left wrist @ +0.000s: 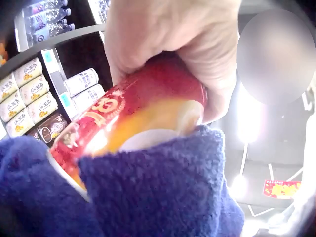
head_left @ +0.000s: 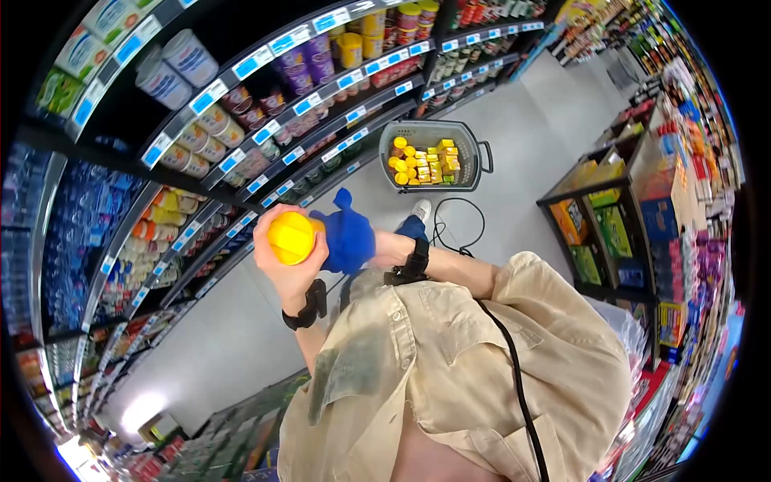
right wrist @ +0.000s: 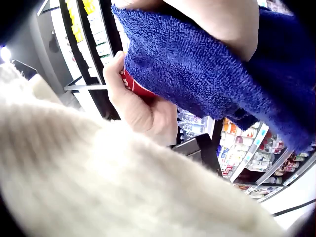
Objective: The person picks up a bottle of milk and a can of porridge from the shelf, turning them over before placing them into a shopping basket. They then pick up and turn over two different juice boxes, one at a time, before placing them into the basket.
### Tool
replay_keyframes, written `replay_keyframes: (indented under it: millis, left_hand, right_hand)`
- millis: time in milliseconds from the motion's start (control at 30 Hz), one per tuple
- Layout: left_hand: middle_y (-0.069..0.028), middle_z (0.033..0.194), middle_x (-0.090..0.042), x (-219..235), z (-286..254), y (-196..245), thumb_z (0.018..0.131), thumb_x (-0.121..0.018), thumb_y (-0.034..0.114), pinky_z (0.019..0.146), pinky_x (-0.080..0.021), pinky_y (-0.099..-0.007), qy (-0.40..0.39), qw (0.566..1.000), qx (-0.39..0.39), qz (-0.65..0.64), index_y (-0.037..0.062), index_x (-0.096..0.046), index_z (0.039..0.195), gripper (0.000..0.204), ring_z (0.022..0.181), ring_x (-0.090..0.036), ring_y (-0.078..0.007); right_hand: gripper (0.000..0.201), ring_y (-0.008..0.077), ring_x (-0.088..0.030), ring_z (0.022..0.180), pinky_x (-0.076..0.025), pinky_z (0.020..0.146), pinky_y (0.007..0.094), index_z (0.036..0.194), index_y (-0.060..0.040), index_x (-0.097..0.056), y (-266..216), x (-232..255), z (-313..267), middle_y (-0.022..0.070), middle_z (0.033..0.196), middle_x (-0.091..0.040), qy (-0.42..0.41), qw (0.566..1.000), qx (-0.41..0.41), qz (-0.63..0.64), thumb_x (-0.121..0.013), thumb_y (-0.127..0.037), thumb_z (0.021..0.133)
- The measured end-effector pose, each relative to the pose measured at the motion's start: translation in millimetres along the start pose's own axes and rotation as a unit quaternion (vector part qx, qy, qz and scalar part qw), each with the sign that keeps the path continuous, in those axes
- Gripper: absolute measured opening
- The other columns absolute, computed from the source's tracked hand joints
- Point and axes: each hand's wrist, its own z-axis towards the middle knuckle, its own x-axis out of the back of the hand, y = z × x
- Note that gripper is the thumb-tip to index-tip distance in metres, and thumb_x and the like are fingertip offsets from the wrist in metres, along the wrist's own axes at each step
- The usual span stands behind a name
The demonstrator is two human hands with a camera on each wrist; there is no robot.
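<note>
In the head view my left hand [head_left: 277,255] grips a canister [head_left: 291,238] by its yellow-lid end, the lid facing up toward me. The left wrist view shows the red and yellow printed side of this canister [left wrist: 148,106], with the fingers curled over its end. A blue terry cloth [head_left: 347,237] wraps the canister's other end. My right hand [right wrist: 222,24] holds that cloth against the canister; in the head view its fingers are mostly hidden by the fabric. Only a strip of red label shows past the cloth in the right wrist view, beside the left thumb.
A grey basket [head_left: 474,178] with yellow-lidded containers and yellow boxes stands on the floor ahead. Stocked shelves [head_left: 265,132] curve along the left. A display rack [head_left: 598,217] stands at the right. A black cable [head_left: 482,221] loops on the floor near a shoe [head_left: 421,210].
</note>
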Motion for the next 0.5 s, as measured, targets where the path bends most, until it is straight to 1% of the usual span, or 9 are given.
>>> replay_keyframes:
  millis: [33, 100, 200, 267, 300, 367, 400, 467, 500]
  left_hand:
    - [-0.0124, 0.112, -0.062, -1, 3, -1, 0.069, -0.077, -0.007, 0.092, -0.052, -0.0373, -0.004, 1.0, -0.003, 0.008, 0.0036, -0.051, 0.128, 0.066, 0.099, -0.065, -0.0229]
    - [-0.0126, 0.115, -0.06, 0, 10, -3, 0.07, -0.075, -0.008, 0.092, -0.052, -0.0365, -0.011, 0.999, -0.012, 0.037, 0.0035, -0.054, 0.124, 0.058, 0.099, -0.065, -0.0223]
    - [-0.0133, 0.117, -0.058, 1, 14, -9, 0.071, -0.075, -0.008, 0.092, -0.052, -0.0359, -0.015, 0.999, -0.008, 0.044, 0.0027, -0.055, 0.122, 0.055, 0.099, -0.065, -0.0218]
    - [-0.0142, 0.118, -0.058, 0, 15, -11, 0.072, -0.075, -0.008, 0.092, -0.052, -0.0357, -0.021, 0.999, -0.018, 0.044, 0.0023, -0.055, 0.121, 0.054, 0.099, -0.065, -0.0219]
    - [-0.0141, 0.117, -0.058, 1, 16, -11, 0.072, -0.075, -0.008, 0.092, -0.052, -0.0359, -0.026, 0.998, -0.02, 0.045, 0.0025, -0.055, 0.122, 0.055, 0.099, -0.065, -0.0223]
    - [-0.0139, 0.116, -0.059, 0, 20, -10, 0.071, -0.075, -0.008, 0.092, -0.052, -0.0364, -0.04, 0.998, -0.026, 0.033, 0.0029, -0.053, 0.124, 0.058, 0.099, -0.065, -0.0228]
    - [-0.0138, 0.115, -0.06, 0, 21, -8, 0.07, -0.076, -0.008, 0.092, -0.052, -0.0367, -0.049, 0.998, -0.028, 0.02, 0.003, -0.052, 0.125, 0.061, 0.1, -0.065, -0.0231]
    - [-0.0137, 0.114, -0.06, -4, 24, -6, 0.069, -0.077, -0.007, 0.092, -0.052, -0.037, -0.067, 0.997, -0.024, -0.022, 0.0032, -0.049, 0.128, 0.066, 0.1, -0.064, -0.0233]
    - [-0.0137, 0.114, -0.061, -6, 25, -5, 0.068, -0.078, -0.006, 0.092, -0.052, -0.0371, -0.078, 0.996, -0.017, -0.049, 0.0032, -0.048, 0.129, 0.068, 0.1, -0.064, -0.0233]
  right_hand:
    - [0.029, 0.013, -0.068, 0.085, -0.055, 0.073, 0.0255, 0.11, -0.0047, -0.063, 6, 3, 5, 0.0039, 0.098, -0.068, 0.063, 0.998, 0.017, -0.011, -0.077, -0.014, 0.087]
    - [0.017, 0.0127, -0.068, 0.077, -0.054, 0.067, 0.0263, 0.096, -0.0042, -0.066, 1, 8, 7, 0.0046, 0.087, -0.068, 0.056, 0.977, 0.09, -0.182, -0.077, -0.011, 0.085]
    - [0.023, 0.0137, -0.062, 0.062, -0.047, 0.054, 0.0296, 0.086, -0.0084, -0.059, -6, 4, 6, 0.0051, 0.073, -0.062, 0.085, 0.944, 0.121, -0.296, -0.078, -0.02, 0.08]
    - [0.029, 0.016, -0.058, 0.056, -0.043, 0.049, 0.0321, 0.083, -0.0109, -0.054, -9, -2, 7, 0.0051, 0.069, -0.058, 0.125, 0.883, 0.127, -0.435, -0.076, -0.029, 0.078]
    - [0.03, 0.0177, -0.058, 0.055, -0.042, 0.049, 0.033, 0.081, -0.0113, -0.053, -14, -11, 8, 0.0049, 0.068, -0.057, 0.148, 0.81, 0.132, -0.552, -0.075, -0.031, 0.078]
    - [0.024, 0.0161, -0.06, 0.058, -0.045, 0.051, 0.0313, 0.08, -0.0098, -0.057, -10, -8, 14, 0.0045, 0.07, -0.06, 0.161, 0.775, 0.143, -0.595, -0.075, -0.025, 0.08]
    - [0.016, 0.0129, -0.062, 0.061, -0.048, 0.054, 0.0286, 0.079, -0.008, -0.062, 1, 8, 19, 0.0041, 0.073, -0.063, 0.153, 0.822, 0.15, -0.528, -0.076, -0.016, 0.081]
    - [0.015, 0.012, -0.065, 0.071, -0.051, 0.061, 0.0267, 0.095, -0.0075, -0.063, 7, 23, 24, 0.0052, 0.087, -0.066, 0.121, 0.937, 0.114, -0.306, -0.07, -0.019, 0.088]
    - [0.028, 0.0144, -0.066, 0.078, -0.052, 0.065, 0.0276, 0.111, -0.0087, -0.06, 9, 24, 20, 0.0065, 0.099, -0.066, 0.094, 0.983, 0.066, -0.144, -0.064, -0.031, 0.094]
